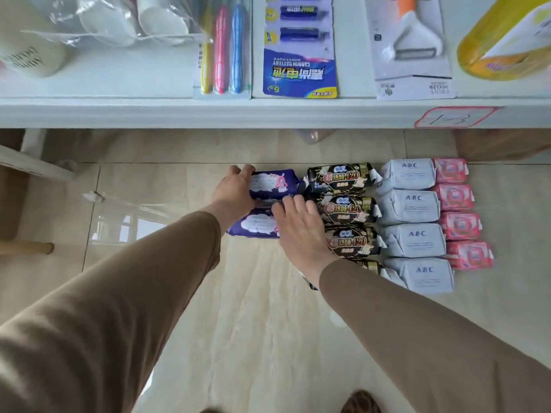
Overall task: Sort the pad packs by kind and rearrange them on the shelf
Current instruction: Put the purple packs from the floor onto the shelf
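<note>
Head view, looking down at a pale lower shelf surface where pad packs lie in columns. The landmark is the column of black packs (343, 210). Just left of it lie two purple packs, the far one (275, 183) and the near one (256, 226), each with its long axis running left to right and its printed face up. Right of the black column sit grey packs (411, 222), then pink packs (459, 213).

The left hand (234, 189) curls around the far purple pack's left end, fingers wrapped on it. The right hand (298, 225) rests flat, fingers spread, over the seam between purple and black packs, grasping nothing.

Likely risk: pushing the purple pack rightward could shove the black column crooked, or the flat hand could drag a black pack out of line.
</note>
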Action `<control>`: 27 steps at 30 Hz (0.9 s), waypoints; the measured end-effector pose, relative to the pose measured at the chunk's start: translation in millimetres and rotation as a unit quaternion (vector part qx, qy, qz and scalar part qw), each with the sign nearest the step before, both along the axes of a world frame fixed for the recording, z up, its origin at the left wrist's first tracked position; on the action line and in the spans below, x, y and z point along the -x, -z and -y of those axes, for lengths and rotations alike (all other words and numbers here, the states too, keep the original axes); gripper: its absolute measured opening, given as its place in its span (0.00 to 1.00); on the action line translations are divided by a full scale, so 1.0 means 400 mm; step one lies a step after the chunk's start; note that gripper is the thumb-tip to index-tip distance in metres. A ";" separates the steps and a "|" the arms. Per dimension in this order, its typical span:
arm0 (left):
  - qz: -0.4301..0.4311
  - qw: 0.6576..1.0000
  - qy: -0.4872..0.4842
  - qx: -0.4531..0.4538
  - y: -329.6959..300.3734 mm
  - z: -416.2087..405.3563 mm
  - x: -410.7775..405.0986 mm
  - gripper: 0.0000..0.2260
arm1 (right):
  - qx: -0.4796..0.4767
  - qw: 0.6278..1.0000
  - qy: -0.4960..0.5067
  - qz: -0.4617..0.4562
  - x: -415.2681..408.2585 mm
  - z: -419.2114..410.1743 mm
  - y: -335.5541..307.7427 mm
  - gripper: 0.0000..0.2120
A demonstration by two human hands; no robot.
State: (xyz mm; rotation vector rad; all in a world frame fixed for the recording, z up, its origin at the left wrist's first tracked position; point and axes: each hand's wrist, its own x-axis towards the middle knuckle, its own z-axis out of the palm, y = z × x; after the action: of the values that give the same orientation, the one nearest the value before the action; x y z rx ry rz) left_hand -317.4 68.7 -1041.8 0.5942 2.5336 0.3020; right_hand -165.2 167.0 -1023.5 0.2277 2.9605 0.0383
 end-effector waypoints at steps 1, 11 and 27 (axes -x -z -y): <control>-0.002 1.000 0.001 0.003 0.003 0.001 -0.001 0.32 | -0.002 1.000 0.001 0.013 0.006 0.007 0.001 0.14; 0.004 0.999 -0.037 -0.017 -0.299 0.217 -0.073 0.23 | 0.286 0.951 0.104 0.059 -0.185 0.032 -0.276 0.22; 0.027 0.972 -0.054 -0.229 -1.704 0.305 -0.191 0.23 | 0.628 0.723 0.282 -0.060 -0.381 -0.168 -1.620 0.25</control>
State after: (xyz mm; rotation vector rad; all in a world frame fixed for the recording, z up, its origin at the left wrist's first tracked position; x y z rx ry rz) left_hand -241.2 -53.1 -360.4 0.6055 2.4541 0.9455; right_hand -12.8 234.2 -375.6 0.8564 2.1579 -1.9533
